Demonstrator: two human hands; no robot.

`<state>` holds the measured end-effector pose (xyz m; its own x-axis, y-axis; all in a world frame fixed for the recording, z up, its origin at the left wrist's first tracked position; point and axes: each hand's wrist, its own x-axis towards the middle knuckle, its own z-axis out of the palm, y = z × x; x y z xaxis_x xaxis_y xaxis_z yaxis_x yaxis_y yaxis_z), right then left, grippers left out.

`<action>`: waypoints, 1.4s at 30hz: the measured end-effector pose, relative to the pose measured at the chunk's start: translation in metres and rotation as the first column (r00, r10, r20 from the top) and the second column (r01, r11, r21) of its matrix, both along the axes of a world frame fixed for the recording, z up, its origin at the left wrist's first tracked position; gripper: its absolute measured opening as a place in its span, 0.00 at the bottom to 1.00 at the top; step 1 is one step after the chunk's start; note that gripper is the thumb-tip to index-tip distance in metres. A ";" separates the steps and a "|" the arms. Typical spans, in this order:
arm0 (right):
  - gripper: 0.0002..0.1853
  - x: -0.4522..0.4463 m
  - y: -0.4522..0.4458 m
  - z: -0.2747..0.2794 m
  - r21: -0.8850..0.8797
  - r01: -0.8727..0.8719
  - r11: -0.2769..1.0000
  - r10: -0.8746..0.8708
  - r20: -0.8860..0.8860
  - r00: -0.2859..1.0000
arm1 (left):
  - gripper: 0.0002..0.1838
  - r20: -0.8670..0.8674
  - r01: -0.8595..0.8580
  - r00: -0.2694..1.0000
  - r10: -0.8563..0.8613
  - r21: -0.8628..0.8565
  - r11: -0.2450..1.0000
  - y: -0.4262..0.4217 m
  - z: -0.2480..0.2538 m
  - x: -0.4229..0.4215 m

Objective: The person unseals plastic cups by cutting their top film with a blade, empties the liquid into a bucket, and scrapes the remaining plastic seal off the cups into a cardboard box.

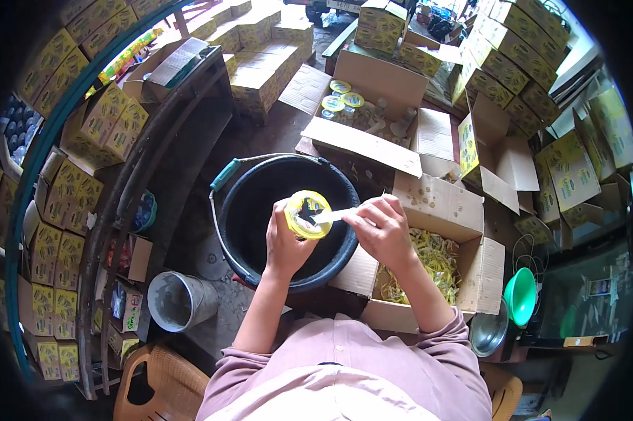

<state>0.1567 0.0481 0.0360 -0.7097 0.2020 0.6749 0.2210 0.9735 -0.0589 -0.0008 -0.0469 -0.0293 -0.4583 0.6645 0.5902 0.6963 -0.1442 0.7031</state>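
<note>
My left hand (286, 242) is wrapped round a small cup with a yellow rim (319, 201), its top turned up toward me. Part of the top is open, showing a dark inside. My right hand (381, 226) pinches a flat white piece (335, 216), whose far end meets the cup's opening. Whether this is a blade, a spoon or a peeled strip I cannot tell. Both hands are above a large black bucket (250, 203) with a wire handle and a teal grip (224, 175).
At my right, a cardboard box (488, 274) holds yellow scraps (435, 261). Farther forward, an open carton (379, 74) contains several cups with yellow-rimmed lids (353, 99). A grey pail (182, 302) and a brown chair (169, 375) stand left. A green bowl (520, 296) is at right.
</note>
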 end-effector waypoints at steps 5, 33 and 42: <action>0.10 -0.001 0.004 -0.005 0.066 0.000 0.998 -0.002 0.027 1.000 | 0.36 -0.068 0.001 0.998 0.003 0.051 0.999 0.001 -0.002 -0.002; 0.23 -0.014 0.018 -0.015 0.001 -0.197 0.980 0.196 0.018 0.980 | 0.27 0.197 0.244 0.952 -0.232 -0.035 0.969 -0.001 0.011 0.002; 0.25 -0.012 0.018 -0.011 0.008 -0.201 0.980 0.200 0.027 0.979 | 0.26 0.196 0.320 0.933 -0.300 -0.074 0.945 -0.005 0.016 0.004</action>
<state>0.1447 0.0661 0.0249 -0.7523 0.0464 0.6572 0.0225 0.9987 -0.0447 0.0029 -0.0521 -0.0133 -0.3116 0.8432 0.4381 0.4892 -0.2529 0.8347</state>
